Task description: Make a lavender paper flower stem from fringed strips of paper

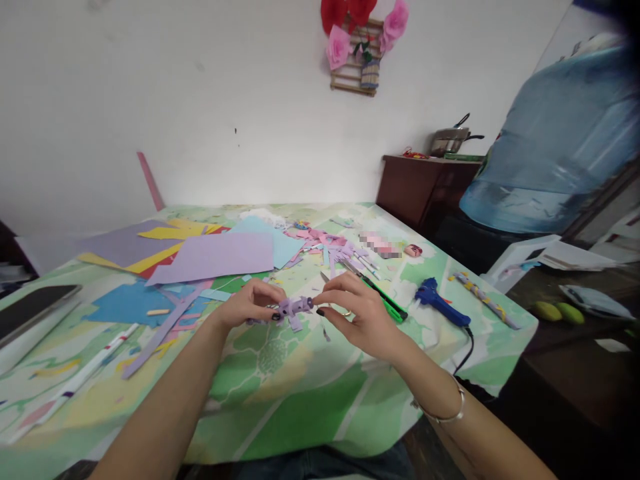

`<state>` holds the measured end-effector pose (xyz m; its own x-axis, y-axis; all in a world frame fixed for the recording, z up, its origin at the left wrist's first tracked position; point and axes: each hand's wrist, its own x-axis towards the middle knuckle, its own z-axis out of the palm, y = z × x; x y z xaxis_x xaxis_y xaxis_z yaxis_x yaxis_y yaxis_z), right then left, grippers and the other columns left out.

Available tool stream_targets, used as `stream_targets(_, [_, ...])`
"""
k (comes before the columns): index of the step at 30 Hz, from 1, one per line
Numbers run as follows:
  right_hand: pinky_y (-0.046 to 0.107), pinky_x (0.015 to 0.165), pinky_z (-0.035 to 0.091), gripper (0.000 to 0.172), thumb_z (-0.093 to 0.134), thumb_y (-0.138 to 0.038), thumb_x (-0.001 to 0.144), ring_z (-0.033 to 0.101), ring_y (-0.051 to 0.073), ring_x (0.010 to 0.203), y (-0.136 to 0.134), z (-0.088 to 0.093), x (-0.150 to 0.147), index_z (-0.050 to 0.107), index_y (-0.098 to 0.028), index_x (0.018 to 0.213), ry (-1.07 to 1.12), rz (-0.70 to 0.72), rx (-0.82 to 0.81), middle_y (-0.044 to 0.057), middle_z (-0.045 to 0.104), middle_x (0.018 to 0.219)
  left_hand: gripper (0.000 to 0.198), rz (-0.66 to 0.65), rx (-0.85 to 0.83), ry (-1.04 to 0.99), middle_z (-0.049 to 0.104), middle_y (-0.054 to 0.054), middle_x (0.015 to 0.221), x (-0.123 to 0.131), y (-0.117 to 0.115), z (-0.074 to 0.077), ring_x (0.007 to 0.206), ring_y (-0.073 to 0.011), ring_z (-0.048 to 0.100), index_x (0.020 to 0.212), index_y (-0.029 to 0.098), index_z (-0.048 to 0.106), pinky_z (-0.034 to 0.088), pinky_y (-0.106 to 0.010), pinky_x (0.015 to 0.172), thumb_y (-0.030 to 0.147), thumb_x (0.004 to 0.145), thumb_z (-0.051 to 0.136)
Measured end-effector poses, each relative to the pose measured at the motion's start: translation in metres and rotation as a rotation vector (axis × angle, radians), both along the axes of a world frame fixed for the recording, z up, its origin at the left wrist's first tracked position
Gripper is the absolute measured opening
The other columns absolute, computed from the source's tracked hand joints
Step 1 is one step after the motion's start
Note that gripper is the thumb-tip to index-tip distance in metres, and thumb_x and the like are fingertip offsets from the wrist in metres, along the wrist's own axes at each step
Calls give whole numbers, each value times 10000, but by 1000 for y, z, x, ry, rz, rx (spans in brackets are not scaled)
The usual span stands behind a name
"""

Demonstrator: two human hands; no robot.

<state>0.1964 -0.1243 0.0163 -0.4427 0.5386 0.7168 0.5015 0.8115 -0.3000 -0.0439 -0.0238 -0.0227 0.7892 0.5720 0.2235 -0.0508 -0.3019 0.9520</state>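
Note:
Above the front part of the table, my left hand (255,303) is closed, thumb and fingers pinching a small light-purple craft piece (295,307). The piece looks like paper or foam, rolled and cut into strips, with small dark spots. At its right end are the fingertips of my right hand (357,313), closed in a loose pinch on the tip. Beyond the right hand lies a green utility knife (395,307). A blue glue gun (440,305) rests farther right, its cord hanging over the table edge.
Coloured sheets, with a light-purple sheet (215,257) on top, and paper scraps (325,240) cover the back left. A decorated stick (485,300) lies at the right edge, a phone (35,310) at the far left. A large water bottle (555,140) stands beyond the table.

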Motion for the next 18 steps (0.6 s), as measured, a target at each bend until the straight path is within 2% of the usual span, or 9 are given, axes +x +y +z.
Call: stream_targets(18, [324, 775, 439, 131, 463, -123, 851, 502, 171, 904, 0, 6, -2, 559, -192, 905, -225, -27, -32, 95, 536, 1032, 169, -3, 31, 27, 633, -80, 697, 4, -3, 2, 681, -159, 551, 726, 116, 712, 444, -273, 651, 263, 647, 739])
